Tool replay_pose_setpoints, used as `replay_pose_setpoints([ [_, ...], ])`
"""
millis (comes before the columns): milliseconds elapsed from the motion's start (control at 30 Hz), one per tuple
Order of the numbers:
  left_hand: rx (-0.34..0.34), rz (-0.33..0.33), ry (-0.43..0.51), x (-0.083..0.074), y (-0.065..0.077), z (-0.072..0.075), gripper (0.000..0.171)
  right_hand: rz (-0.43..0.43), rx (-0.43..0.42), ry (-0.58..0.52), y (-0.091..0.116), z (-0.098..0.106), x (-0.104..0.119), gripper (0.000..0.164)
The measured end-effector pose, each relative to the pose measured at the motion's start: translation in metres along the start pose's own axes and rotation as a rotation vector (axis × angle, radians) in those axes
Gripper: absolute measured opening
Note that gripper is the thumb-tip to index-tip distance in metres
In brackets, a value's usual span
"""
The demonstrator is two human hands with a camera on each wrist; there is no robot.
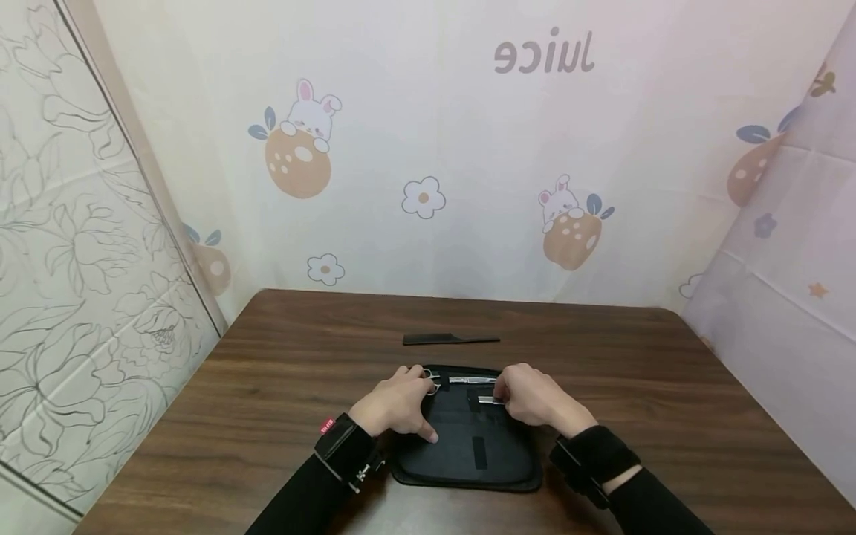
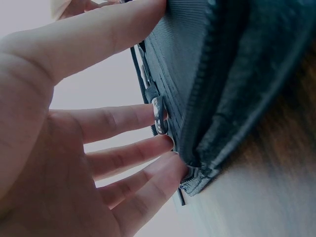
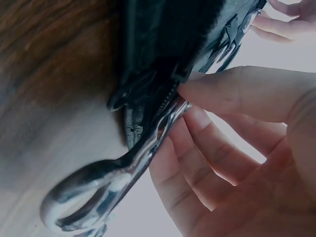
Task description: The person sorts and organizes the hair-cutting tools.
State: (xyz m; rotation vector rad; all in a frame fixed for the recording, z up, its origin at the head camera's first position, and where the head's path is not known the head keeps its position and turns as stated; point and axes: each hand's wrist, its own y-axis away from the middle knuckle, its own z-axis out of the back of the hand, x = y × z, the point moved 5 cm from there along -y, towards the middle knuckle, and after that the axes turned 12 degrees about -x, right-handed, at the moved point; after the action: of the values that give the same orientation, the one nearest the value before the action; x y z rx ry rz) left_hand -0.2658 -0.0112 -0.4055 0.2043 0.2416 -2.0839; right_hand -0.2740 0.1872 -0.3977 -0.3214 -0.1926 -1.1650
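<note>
A black zip case (image 1: 461, 442) lies flat on the table with elastic loops across its face. My left hand (image 1: 400, 405) rests on the case's left side, thumb on its face. Its fingers reach the finger rings (image 2: 159, 116) of one pair of scissors, whose silver blades (image 1: 471, 380) lie along the top. My right hand (image 1: 533, 396) pinches a second pair of scissors (image 3: 170, 118) between thumb and fingers at the case's right edge. Their finger rings (image 3: 81, 197) stick out past the hand; in the head view a short silver length (image 1: 490, 400) shows beside a loop.
A black tail comb (image 1: 451, 339) lies on the brown wooden table (image 1: 301, 349) behind the case. A curtain (image 1: 428, 148) with printed rabbits and fruit hangs behind the table. On the case's edge is a zip pull (image 3: 118, 98). Black bands sit on both wrists.
</note>
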Motion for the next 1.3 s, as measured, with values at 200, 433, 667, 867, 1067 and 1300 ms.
replay_pose_setpoints([
  [200,-0.002,0.001,-0.007,0.0012,0.0005,-0.0016,0.071,-0.005,0.006,0.0,0.0005,-0.0021,0.0008,0.019],
  [433,-0.004,0.001,0.011,0.0004,0.0002,-0.0015,0.071,0.004,0.006,0.014,-0.0014,-0.0007,0.0024,0.019],
  [667,-0.004,0.007,0.006,-0.0001,0.0004,-0.0015,0.071,0.021,0.007,0.009,-0.0026,-0.0017,0.0059,0.019],
  [867,-0.009,0.007,0.007,-0.0003,-0.0011,-0.0015,0.071,0.023,0.01,0.016,-0.0043,-0.0024,0.0074,0.018],
  [1067,-0.012,0.002,0.011,-0.0005,-0.0015,-0.0011,0.071,0.02,0.012,0.039,-0.0064,-0.0033,0.0075,0.017],
  [1300,-0.011,0.0,0.006,0.0016,-0.002,-0.0032,0.071,0.035,0.009,0.026,-0.0084,-0.0053,0.009,0.017],
])
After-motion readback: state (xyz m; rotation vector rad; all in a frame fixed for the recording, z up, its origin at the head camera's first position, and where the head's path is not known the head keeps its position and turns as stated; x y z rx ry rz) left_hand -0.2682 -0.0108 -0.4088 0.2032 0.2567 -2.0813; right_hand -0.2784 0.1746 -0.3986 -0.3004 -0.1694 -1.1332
